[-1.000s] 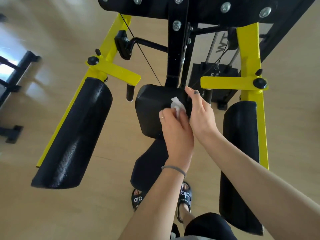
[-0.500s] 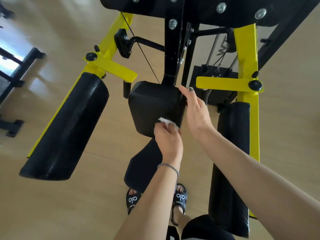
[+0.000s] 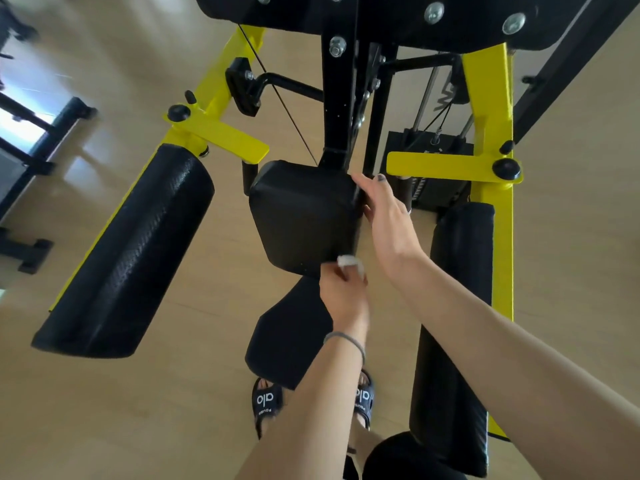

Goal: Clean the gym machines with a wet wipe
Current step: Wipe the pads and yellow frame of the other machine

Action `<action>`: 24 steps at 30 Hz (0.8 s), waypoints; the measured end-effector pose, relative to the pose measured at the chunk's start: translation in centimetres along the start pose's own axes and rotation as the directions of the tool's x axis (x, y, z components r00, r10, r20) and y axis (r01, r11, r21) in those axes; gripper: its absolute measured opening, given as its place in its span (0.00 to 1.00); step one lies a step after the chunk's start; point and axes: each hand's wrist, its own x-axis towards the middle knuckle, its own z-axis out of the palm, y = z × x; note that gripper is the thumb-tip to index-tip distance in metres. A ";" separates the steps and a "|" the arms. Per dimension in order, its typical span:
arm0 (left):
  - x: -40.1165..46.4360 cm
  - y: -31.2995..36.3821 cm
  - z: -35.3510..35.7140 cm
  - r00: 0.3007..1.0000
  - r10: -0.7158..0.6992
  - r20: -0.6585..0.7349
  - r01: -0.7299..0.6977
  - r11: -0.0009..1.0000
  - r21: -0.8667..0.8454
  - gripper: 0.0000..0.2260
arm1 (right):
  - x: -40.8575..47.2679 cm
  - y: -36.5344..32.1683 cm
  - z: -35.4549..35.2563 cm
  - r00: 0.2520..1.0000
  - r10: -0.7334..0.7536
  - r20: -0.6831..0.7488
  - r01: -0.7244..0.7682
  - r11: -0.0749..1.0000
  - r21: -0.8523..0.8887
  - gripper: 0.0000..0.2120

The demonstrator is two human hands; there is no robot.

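Poking from L hand point(image 3: 343, 292) fingers point(image 3: 360, 271): wipe point(image 3: 345, 260).

My arms are bare, no sleeves reaching into the frame. A thin grey hair tie point(image 3: 346, 341) circles my left wrist near the lower centre. My right hand point(image 3: 388, 216) has dark polish on a fingernail (upper centre). Low in the frame, black slide sandals point(image 3: 265, 403) with white lettering, and dark shorts point(image 3: 408, 459).
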 end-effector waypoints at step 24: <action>9.0 1.8 -7.4 0.979 -0.181 -0.091 0.203 0.901 0.384 0.14 | -0.8 2.3 3.4 0.964 -0.167 -0.205 0.161 0.986 -0.046 0.19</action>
